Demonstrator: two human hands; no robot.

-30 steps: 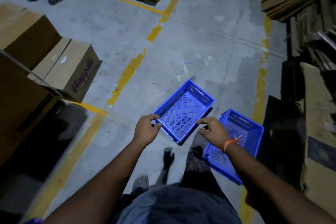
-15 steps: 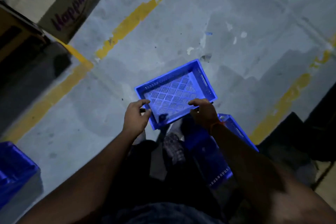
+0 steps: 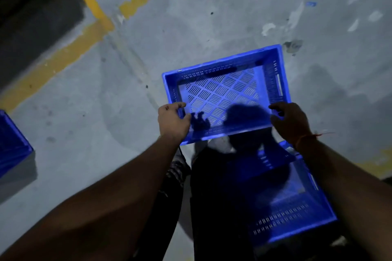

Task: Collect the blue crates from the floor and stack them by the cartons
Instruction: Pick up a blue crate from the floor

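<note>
- The concrete floor (image 3: 212,23), crossed by worn yellow lines (image 3: 55,63), spreads well beyond your fingertips, dim and stained; it is the ground from which the crates are being gathered.
- A second blue crate (image 3: 297,207) lies below your right wrist, close beside your legs, probably the next one to collect once your hands are free.
- The blue crate (image 3: 229,91) you carry hangs between both hands, open side up and its slatted bottom showing, held level out ahead of your body so that it should drop squarely onto a stack.
- A third blue crate (image 3: 12,144) shows only as a corner, far out past your left forearm at the frame's edge; whether it marks the stack cannot be told, and no cartons are clearly in view.
- Your left hand (image 3: 172,122) grips the near left corner, fingers curled over the rim and thumb lying inside, clamped on the plastic.
- Your right hand (image 3: 290,122) holds the near right corner likewise, fingers wrapped round the edge; paired corner grips likely keep the light crate from tipping.
- An orange thread (image 3: 307,136) circles your right wrist, just behind the gripping fingers.
</note>
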